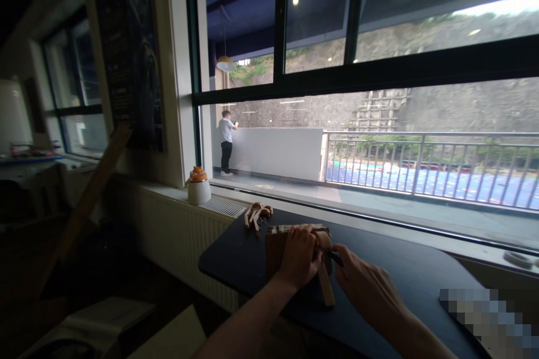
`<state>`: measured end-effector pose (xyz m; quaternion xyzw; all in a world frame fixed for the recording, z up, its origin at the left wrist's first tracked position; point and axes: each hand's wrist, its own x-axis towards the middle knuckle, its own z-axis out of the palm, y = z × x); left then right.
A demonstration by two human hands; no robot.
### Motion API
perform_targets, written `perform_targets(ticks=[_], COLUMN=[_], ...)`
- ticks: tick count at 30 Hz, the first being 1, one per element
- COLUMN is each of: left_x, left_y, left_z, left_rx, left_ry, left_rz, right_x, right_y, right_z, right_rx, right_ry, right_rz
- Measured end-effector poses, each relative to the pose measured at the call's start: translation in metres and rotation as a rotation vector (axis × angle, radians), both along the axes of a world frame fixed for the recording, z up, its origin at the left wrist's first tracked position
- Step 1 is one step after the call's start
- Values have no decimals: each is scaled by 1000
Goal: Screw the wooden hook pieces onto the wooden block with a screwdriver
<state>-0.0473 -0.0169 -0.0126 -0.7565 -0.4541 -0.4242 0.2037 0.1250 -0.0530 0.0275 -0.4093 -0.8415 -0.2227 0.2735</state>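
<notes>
A small wooden model made of flat plywood pieces stands on a dark table by the window. My left hand is closed round its upper right part and holds it steady. My right hand is closed on a thin dark tool whose tip points left into the model. A long wooden strip of the model sticks out toward me between the two hands.
Several loose wooden parts lie at the table's far edge. A white cup with an orange lid stands on the radiator sill. A person stands outside on the balcony behind the window. A wooden plank leans at the left.
</notes>
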Motion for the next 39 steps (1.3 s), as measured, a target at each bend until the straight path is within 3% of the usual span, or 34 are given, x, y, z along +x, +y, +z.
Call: perform_targets(ticks=[9,22,29,39], left_x=[0,0,0,0], left_y=[1,0,0,0], left_z=[-2,-1,-1,-1], left_rx=[-9,-9,-15,-12], left_ry=[14,19,15,5], left_rz=[3,6,4,1], right_x=[11,2,-2,5], right_y=[3,0,-2,12], right_z=[2,-10,2,-4], right_rx=[98,-4,3,-190], right_ry=[-160,-66,-215,-137], right_rz=[38,-81,-78,-109])
